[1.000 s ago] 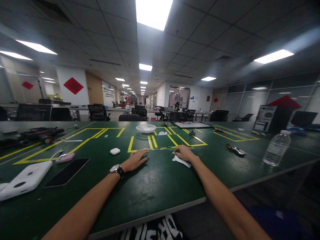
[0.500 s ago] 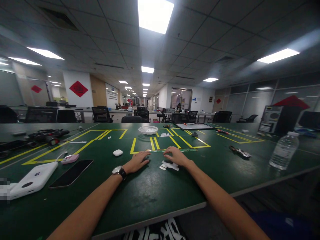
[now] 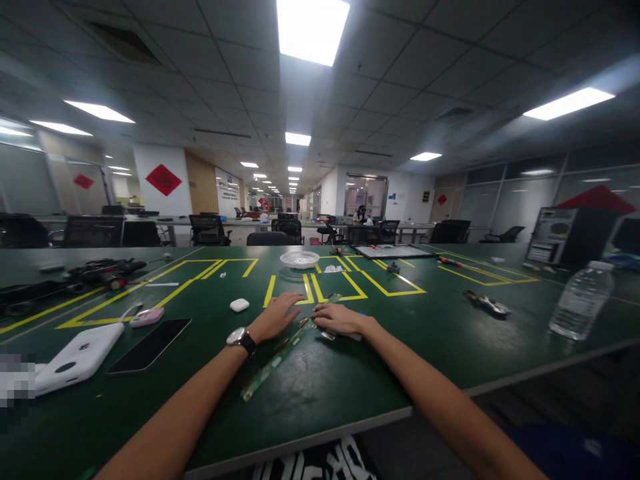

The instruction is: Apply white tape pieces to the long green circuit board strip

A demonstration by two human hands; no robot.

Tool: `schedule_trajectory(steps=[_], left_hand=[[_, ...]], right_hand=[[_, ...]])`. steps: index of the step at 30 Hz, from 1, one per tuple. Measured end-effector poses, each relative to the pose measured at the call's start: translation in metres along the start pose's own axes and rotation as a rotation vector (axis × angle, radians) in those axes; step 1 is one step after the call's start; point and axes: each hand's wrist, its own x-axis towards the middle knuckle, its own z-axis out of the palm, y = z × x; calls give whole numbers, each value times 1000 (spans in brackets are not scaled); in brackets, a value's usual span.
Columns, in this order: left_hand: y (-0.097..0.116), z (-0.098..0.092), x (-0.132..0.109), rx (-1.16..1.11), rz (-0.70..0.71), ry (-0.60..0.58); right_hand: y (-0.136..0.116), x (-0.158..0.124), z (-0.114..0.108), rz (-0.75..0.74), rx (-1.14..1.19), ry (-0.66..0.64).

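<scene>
A long, thin green circuit board strip point(image 3: 273, 365) lies slantwise between my hands, its near end toward me on the left and its far end just past my right fingertips. My right hand point(image 3: 340, 319) grips it around the upper middle, fingers bent over it. My left hand point(image 3: 277, 319), with a watch point(image 3: 241, 339) on the wrist, is beside the strip, fingers stretched out and holding nothing. Scraps of white paper point(image 3: 328, 336) lie partly hidden under my right hand.
Left on the green table are a white earbud case point(image 3: 239, 305), a black phone point(image 3: 150, 345), a white power bank point(image 3: 80, 357) and a pink gadget point(image 3: 147, 317). Ahead stands a clear plastic dish point(image 3: 299, 260). At right are pliers-like tools point(image 3: 487, 305) and a water bottle point(image 3: 580, 303).
The green strip has turned from lying crosswise in front of my hands to pointing slantwise toward me. My right hand has moved slightly left and closed on it; the left stays open.
</scene>
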Motion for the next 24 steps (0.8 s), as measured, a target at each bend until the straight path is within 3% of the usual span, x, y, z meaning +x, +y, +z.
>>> schedule_trajectory(steps=[3,5,8,12,24], left_hand=[[1,2,-3,-45,52,-82],[3,5,-6,-80,81,-155],[8,10,-7,-97,75,-241],[13,12,-6,-71,79,-299],[22,4,-6,87,142,-258]], right_hand=[[-25,-1,2,-213,122,-58],[-31,-7,-2,-267,164,-13],[-26,-21,-10,-225,171,48],[-12,-33,-17,-182,141,-48],[-19,-29,-13,-55,-156,33]])
